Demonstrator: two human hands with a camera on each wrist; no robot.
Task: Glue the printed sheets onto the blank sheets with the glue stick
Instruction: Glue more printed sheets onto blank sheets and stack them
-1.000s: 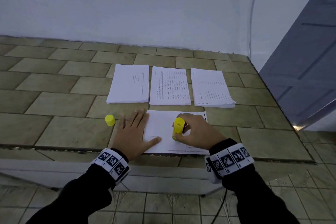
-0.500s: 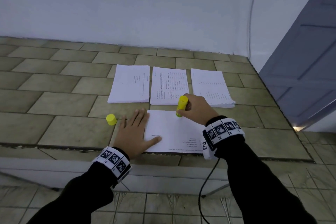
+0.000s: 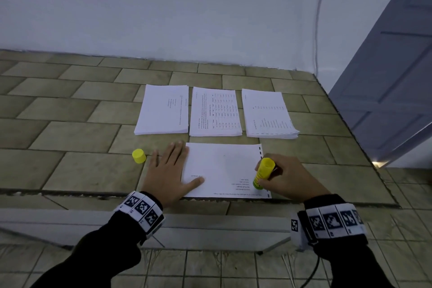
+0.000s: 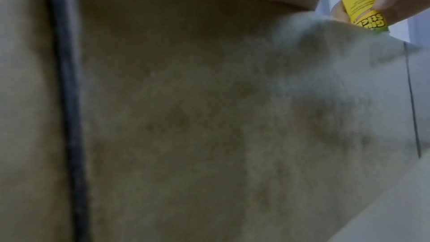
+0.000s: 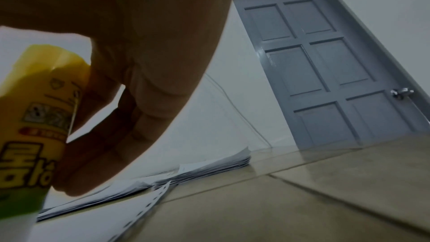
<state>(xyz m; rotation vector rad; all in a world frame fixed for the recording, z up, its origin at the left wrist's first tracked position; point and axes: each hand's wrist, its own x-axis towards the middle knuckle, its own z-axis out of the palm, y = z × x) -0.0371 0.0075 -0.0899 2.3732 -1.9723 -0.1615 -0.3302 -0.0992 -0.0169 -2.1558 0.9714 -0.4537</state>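
Yellow plastic marks the tool: the glue stick [image 3: 263, 173], a smooth cylinder with a green band at its lower end, stands nearly upright with its tip down at the sheet's [image 3: 222, 166] 4 o'clock corner. The right hand [image 3: 286, 176] has its fingers curled round the barrel. The left hand [image 3: 169, 170] lies flat with fingers straight, thumb pressing the sheet's 8 o'clock area to pin it, holding nothing.

The step in hand looks like spreading glue along the sheet's edge; faint reversed print shows through the thin white paper, so it probably lies face down. Next, I judge, the stroke must run on along the border with light, even pressure while the left hand stops the paper creeping or wrinkling.

The round yellow cap [image 3: 138, 156] sits at 9 o'clock of the sheet, just beside the left fingers. 3 paper stacks [image 3: 215, 112] lie at 12 o'clock on the matte, mottled tiled surface [image 3: 70, 138].
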